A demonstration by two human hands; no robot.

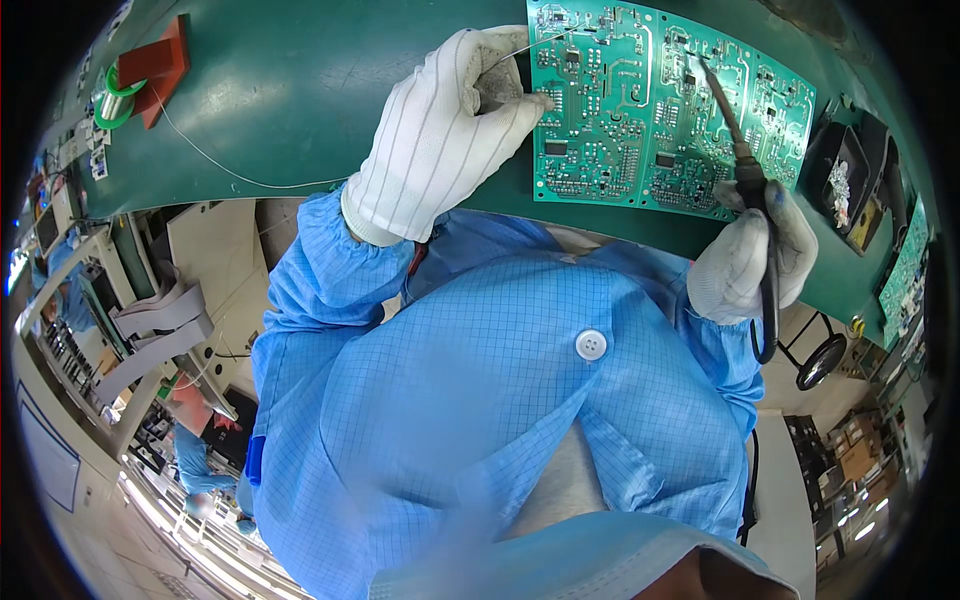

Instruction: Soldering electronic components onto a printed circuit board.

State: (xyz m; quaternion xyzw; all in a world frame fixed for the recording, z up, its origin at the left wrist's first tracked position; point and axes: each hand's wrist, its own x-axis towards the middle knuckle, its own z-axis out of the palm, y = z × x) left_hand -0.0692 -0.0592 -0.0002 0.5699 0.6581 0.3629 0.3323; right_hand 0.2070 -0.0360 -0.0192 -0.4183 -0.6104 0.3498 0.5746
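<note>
A green circuit board panel (640, 150) with several rows of parts and solder joints lies on the bench. My left hand (450, 120), in a white striped glove, is closed at the panel's left edge. Its fingers pinch a thin solder wire (545, 43), whose free end reaches over the upper left part of the panel. My right hand (755, 250), gloved too, grips a soldering iron (748, 170) by its black handle. The iron's tip points up and left over the upper right half of the panel; whether it touches the board I cannot tell.
A solder spool (118, 100) sits on a red stand (165, 70) at the far left, its wire trailing toward my left sleeve. To the right, a black tray (850, 185) holds crumpled silvery material. Another green board (905, 270) stands at the bench's right edge.
</note>
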